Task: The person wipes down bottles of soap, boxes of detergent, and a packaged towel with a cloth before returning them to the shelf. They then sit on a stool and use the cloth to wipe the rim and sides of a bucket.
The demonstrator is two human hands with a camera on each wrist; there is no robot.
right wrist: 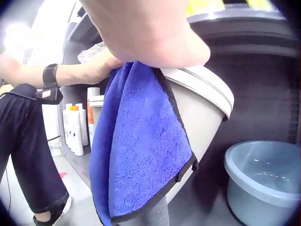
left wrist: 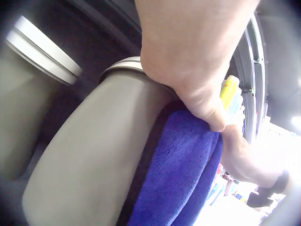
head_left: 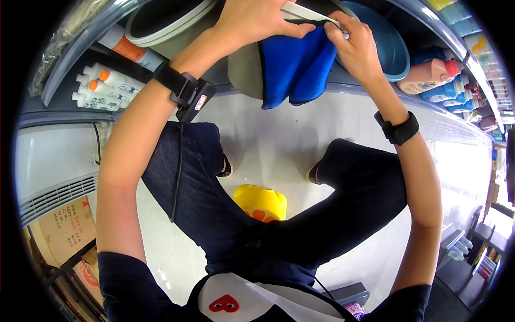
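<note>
A blue cloth with a dark edge (head_left: 295, 67) hangs over the rim of a grey bucket (left wrist: 94, 141), down its outer side. My left hand (head_left: 263, 19) is at the rim with its thumb on the cloth's top edge. Opposite it, my right hand (head_left: 355, 48) pinches the cloth and the white rim between thumb and fingers. In the right wrist view the cloth (right wrist: 141, 146) falls in folds beside the white bucket rim (right wrist: 207, 87). The left fingertips are hidden behind the rim.
Another grey bucket (left wrist: 28, 94) stands to the left, a blue basin (right wrist: 263, 188) to the right. White bottles (head_left: 110, 86) and a pink bottle (head_left: 429, 75) flank them on the shelf. A yellow stool (head_left: 261, 201) is on the floor between the person's legs.
</note>
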